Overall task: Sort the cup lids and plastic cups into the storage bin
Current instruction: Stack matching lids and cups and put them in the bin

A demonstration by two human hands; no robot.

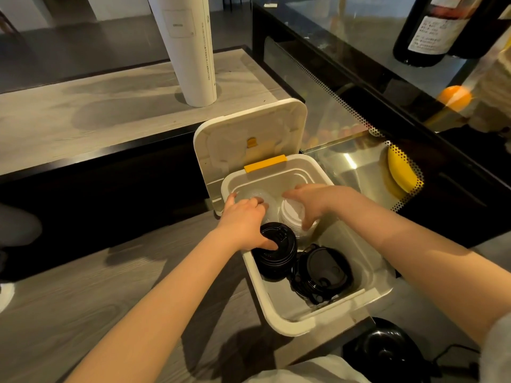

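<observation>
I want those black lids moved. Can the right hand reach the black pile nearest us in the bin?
Probably yes. The right hand holds the white lids just beyond that black pile, the storage bin is open, and nothing covers the pile.

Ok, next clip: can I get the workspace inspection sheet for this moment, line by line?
Surface: grey wood-grain surface under the storage bin; bin lid stands open.
Job's things: inside the bin, left black lid stack, right black lid stack, white lid stack and clear stack at the far end.
Clutter: white tube upright on the counter; black round object beside the bin.
Hands: left hand lies over the clear stack, thumb on the left black lid stack, grip unclear; right hand curls round the white lid stack.
Cables: black cable by the black round object.
Surroundings: glass case with a dark bottle on top.
</observation>
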